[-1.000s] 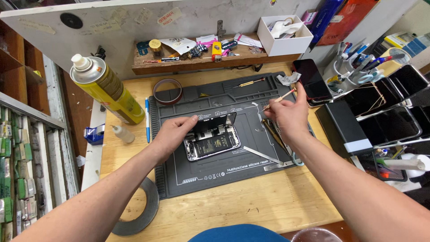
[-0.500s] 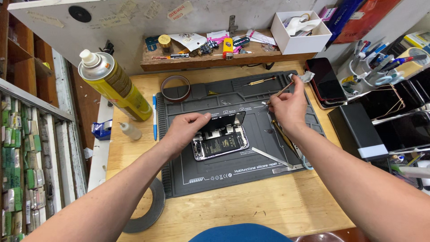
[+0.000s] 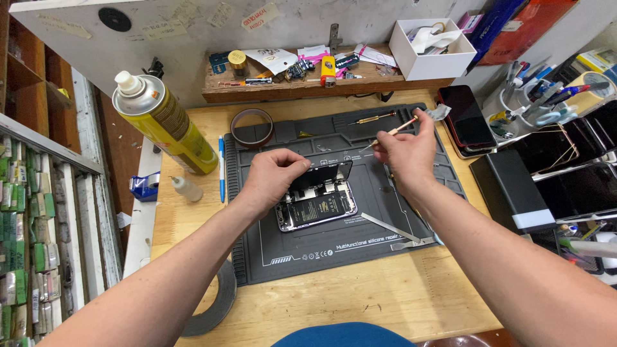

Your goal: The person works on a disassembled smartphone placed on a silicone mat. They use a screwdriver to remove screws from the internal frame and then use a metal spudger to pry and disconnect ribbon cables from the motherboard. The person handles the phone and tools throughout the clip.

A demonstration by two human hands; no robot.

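On the grey mat [image 3: 385, 247] an opened phone [image 3: 316, 209] is lain — its raised screen [image 3: 329, 173] pinched in the left hand [image 3: 273, 177], a thin screwdriver [image 3: 392, 133] gripped closed by the right hand [image 3: 405, 151].

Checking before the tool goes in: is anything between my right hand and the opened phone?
Nothing visible. The right hand holds a thin tool above bare mat; the phone lies beside it, with its screen lifted by the left hand.

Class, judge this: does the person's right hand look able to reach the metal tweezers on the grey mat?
Probably yes: the tweezers lie uncovered just below the right hand, but it holds a small screwdriver.
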